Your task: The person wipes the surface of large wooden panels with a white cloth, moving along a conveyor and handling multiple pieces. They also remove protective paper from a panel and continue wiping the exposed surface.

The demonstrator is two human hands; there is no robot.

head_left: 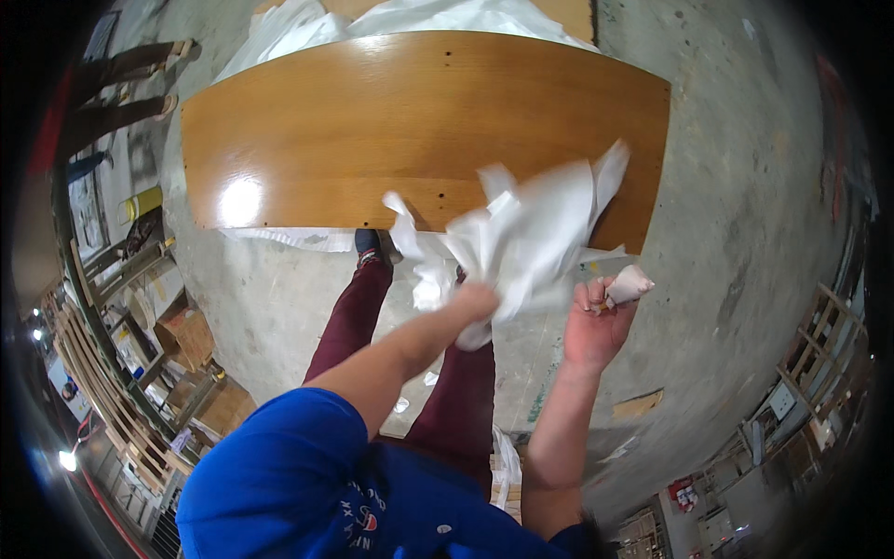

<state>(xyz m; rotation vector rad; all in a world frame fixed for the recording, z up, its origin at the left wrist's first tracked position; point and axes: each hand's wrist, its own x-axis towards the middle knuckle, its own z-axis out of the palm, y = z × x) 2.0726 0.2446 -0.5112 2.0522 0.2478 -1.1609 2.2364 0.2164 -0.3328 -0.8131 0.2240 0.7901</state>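
My left hand (477,303) reaches across in front of my legs, closed on a bunched white wrapping sheet (545,224). The sheet is blurred by motion and flares over the near right part of a varnished wooden panel (372,121). Off the panel's near right corner, my right hand (599,321) is raised with its fingers curled round a small pale pinkish-white wad (629,283). Whether that wad is cloth, paper or a roll, I cannot tell. The panel lies flat, glossy, with small dark holes; the sheet and its shadow hide part of its near edge.
More white wrapping (456,14) lies under the panel's far edge. Another person's legs (121,112) are at the far left. Wooden slats (112,391) and boxes (186,335) line the left side. A pallet-like wooden frame (819,345) stands right. White scraps (401,405) lie on the concrete floor.
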